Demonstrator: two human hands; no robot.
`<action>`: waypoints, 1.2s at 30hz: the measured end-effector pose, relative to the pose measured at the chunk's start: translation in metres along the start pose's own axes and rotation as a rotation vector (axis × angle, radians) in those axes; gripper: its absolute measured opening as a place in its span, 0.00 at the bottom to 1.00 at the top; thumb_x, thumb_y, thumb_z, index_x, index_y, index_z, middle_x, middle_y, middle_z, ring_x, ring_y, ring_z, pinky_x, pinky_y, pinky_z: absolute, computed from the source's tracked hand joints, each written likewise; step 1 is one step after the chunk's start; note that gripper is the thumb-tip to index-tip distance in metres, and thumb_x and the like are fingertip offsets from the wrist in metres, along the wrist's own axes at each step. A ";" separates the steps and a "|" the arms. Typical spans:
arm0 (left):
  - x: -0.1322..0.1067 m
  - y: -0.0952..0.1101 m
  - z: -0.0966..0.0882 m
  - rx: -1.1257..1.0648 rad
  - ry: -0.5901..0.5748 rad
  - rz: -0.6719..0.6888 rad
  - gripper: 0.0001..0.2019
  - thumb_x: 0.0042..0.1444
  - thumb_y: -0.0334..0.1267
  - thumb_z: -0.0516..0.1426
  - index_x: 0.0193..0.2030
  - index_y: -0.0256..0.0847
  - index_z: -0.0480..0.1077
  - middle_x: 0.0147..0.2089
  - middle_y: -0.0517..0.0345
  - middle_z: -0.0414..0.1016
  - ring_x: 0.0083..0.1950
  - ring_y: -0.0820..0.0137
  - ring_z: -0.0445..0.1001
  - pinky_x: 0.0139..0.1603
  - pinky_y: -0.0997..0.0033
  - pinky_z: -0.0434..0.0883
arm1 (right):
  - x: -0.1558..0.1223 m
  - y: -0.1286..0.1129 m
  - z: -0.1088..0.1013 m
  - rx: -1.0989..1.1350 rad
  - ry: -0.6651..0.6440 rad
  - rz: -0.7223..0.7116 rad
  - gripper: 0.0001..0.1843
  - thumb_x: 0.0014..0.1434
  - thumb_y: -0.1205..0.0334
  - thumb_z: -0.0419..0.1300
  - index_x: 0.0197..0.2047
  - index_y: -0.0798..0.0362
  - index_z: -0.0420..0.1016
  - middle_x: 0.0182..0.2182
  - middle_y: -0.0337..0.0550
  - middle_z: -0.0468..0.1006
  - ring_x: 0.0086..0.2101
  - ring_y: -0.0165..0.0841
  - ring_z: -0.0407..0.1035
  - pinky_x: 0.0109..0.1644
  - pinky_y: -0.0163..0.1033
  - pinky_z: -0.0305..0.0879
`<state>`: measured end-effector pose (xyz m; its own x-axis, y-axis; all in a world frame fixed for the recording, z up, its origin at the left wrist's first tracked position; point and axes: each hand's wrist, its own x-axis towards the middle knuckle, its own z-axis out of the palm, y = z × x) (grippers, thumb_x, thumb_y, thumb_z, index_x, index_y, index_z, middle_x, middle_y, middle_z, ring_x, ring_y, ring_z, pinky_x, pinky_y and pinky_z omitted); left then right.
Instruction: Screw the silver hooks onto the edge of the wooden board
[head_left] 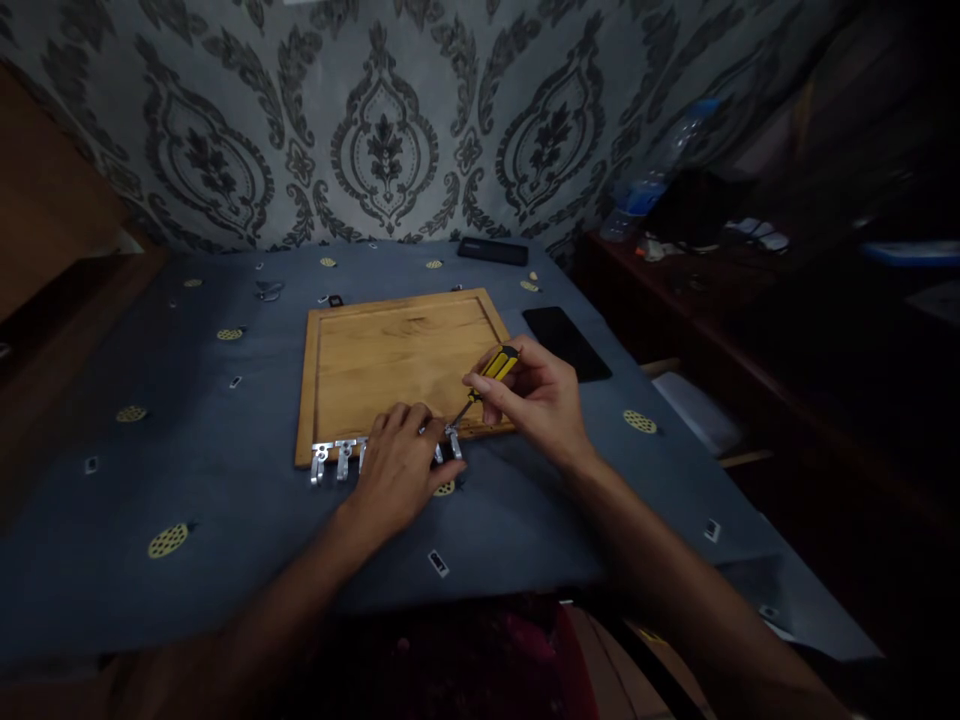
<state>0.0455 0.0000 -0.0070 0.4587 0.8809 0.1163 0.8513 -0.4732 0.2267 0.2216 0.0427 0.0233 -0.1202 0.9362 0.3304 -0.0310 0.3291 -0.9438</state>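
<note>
A wooden board (397, 350) with a raised rim lies flat on the cloth-covered table. Along its near edge runs a metal hook rail (343, 458), its hooks hanging past the edge toward me. My left hand (401, 455) lies over the middle of the rail with fingers stretched out, hiding part of it. In my right hand (540, 395) is a yellow and black screwdriver (499, 364), gripped by its handle between thumb and fingers. Its shaft slants down to the left, and the tip is at the rail's right end. Any screw under the tip is too small to see.
A black phone (568, 343) lies to the right of the board. Behind the board is a dark rectangular case (493, 251). A plastic bottle (645, 190) stands on the dark side furniture (637, 275) at the right. The patterned wall (382, 130) bounds the table's far side.
</note>
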 end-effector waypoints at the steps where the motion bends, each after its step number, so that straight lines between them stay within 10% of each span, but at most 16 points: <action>1: 0.000 0.000 0.000 0.000 -0.002 0.001 0.18 0.62 0.48 0.63 0.53 0.40 0.72 0.52 0.50 0.73 0.54 0.55 0.69 0.53 0.54 0.67 | 0.000 -0.001 -0.001 0.003 -0.016 0.001 0.20 0.51 0.46 0.74 0.35 0.51 0.72 0.28 0.35 0.76 0.17 0.24 0.67 0.19 0.32 0.67; 36: 0.000 0.001 -0.002 -0.018 -0.021 -0.013 0.18 0.62 0.47 0.63 0.54 0.41 0.73 0.53 0.52 0.73 0.55 0.55 0.69 0.53 0.53 0.68 | -0.003 0.001 0.000 -0.060 0.127 -0.048 0.21 0.51 0.48 0.74 0.28 0.50 0.67 0.21 0.30 0.68 0.16 0.24 0.66 0.17 0.32 0.62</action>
<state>0.0458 0.0001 -0.0049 0.4530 0.8866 0.0933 0.8526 -0.4615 0.2453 0.2220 0.0406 0.0216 0.0067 0.9261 0.3771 0.0261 0.3768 -0.9259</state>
